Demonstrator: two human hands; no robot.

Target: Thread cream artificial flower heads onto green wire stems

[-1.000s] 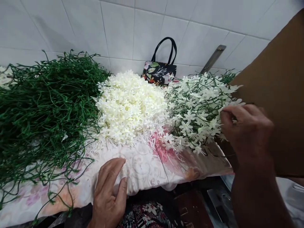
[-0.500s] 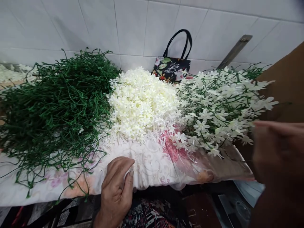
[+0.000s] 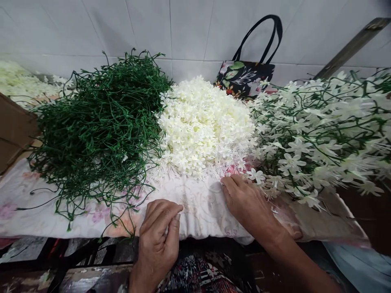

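My left hand [image 3: 161, 234] is at the front edge of the cloth, fingers curled and thumb drawn up to the forefinger; whatever it may hold is hidden. My right hand [image 3: 242, 199] is low over the cloth, its bent fingers pointing toward the front right edge of a heap of loose cream-white artificial blossoms [image 3: 204, 126]. Its fingertips are turned away, so I cannot make out anything in them. Left of the blossoms lies a tangled pile of green plastic stems [image 3: 100, 126]. White flowers on green stems [image 3: 324, 138] are heaped on the right, close to my right wrist.
A flowered cloth [image 3: 189, 207] covers the table. A black floral handbag [image 3: 244, 79] stands against the tiled wall [image 3: 189, 30]. There is a cardboard box [image 3: 16, 130] at the left, more white blossoms [image 3: 21, 77] behind it, and a slanted metal bar [image 3: 351, 47] at the back right.
My right hand has come in from the far right, beside the stemmed flowers, to the cloth before the blossom heap. My left hand keeps its curled pose. The view has shifted somewhat.
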